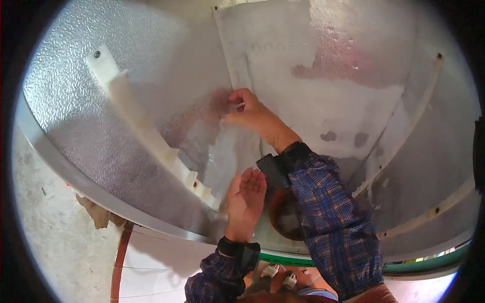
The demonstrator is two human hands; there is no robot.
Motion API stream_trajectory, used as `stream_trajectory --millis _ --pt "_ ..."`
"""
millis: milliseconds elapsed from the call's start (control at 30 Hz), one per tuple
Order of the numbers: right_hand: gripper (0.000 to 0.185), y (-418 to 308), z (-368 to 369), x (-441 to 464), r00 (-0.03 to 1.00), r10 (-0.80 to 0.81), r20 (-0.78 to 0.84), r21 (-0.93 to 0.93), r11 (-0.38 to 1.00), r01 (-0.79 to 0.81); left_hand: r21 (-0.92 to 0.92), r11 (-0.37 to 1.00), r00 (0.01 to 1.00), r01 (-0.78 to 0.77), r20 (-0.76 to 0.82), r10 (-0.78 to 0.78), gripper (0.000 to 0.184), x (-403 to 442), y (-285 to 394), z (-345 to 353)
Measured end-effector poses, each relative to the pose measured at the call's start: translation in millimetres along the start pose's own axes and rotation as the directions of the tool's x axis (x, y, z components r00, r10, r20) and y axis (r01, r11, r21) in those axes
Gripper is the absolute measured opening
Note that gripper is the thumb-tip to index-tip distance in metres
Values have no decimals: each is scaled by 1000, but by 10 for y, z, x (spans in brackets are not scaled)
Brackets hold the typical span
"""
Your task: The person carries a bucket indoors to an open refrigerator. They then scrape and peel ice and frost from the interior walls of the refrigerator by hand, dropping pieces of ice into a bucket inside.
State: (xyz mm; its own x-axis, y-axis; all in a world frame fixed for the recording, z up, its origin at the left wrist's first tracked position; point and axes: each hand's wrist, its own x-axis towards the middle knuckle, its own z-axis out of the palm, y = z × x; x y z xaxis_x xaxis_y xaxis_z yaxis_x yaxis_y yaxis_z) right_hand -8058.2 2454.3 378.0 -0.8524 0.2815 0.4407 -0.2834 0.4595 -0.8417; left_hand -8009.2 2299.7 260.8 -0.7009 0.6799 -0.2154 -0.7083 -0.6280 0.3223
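My right hand (257,118) reaches into a cabinet-like interior, close to its pale back wall (303,106). Its fingers are bent, with the thumb apart from them, and nothing shows between them. A raised vertical seam (225,48) runs down the wall to the fingertips; whether they touch it I cannot tell. Lower down, my left hand (246,202) is held palm up and open, its fingers slightly curled and bare. Dark bands sit at both wrists, below checked sleeves. Partly hidden by the right sleeve is a round brown bowl-like thing (275,214).
A white notched rail (144,123) slants along the textured left wall (91,86). Thinner rails (424,108) line the right side. A grey rim (101,194) curves along the front left, a green edge (429,265) at the lower right. Sandalled feet (271,270) show below.
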Motion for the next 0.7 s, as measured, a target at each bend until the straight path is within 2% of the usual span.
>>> stream_trajectory --millis 100,200,300,400,467,600,700 --pt "63 23 57 -31 996 86 -16 60 995 -85 11 1000 999 -20 42 19 31 18 -1 -62" --pt "63 36 74 -22 998 58 -21 74 996 -56 17 1000 997 -11 72 10 31 71 22 -76" --pt "63 60 117 -83 998 -10 -62 -2 1000 10 67 998 999 -5 51 2 32 99 -1 -108" --pt "62 68 155 -51 987 -42 -154 9 999 44 116 992 997 -46 68 38 32 69 1 -90" --pt "55 104 167 -49 977 -113 -179 -33 993 109 171 985 999 -36 10 35 31 60 15 -85" --pt "51 -23 184 -102 974 -104 -201 -58 994 94 191 981 999 -45 9 44 30 58 19 -52" --pt "49 -31 200 -85 972 -101 -211 -145 987 71 187 981 997 -56 71 43 29 87 18 -73"
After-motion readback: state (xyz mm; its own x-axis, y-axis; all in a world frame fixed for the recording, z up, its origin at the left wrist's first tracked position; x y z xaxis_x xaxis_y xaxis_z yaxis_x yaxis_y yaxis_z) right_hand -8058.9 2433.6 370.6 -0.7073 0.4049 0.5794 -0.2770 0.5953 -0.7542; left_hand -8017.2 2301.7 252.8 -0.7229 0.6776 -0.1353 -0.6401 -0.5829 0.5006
